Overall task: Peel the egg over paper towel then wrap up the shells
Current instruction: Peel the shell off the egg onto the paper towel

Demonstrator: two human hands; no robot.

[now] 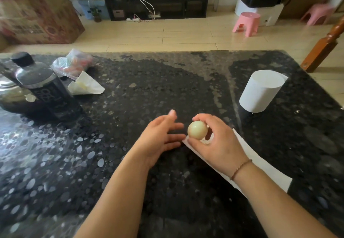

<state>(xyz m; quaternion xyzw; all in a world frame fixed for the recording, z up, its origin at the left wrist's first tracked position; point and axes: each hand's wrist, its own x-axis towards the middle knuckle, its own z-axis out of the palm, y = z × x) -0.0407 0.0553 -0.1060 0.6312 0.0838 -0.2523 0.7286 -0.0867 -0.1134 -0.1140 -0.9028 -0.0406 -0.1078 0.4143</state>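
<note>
A pale, smooth egg (197, 130) is held in my right hand (217, 143), fingers curled around it, just above the near left corner of a white paper towel sheet (264, 165) lying flat on the dark table. A small bit of shell (206, 141) seems to lie on the towel under the egg. My left hand (160, 139) hovers just left of the egg, fingers spread and holding nothing. Much of the towel is hidden by my right wrist.
A white paper towel roll (262, 90) stands at the right. At the left are a dark bottle (44, 87), a metal pot (11, 96), a folded white paper (85, 85) and a plastic bag (74, 64). The speckled table (139, 92) ends at the far edge.
</note>
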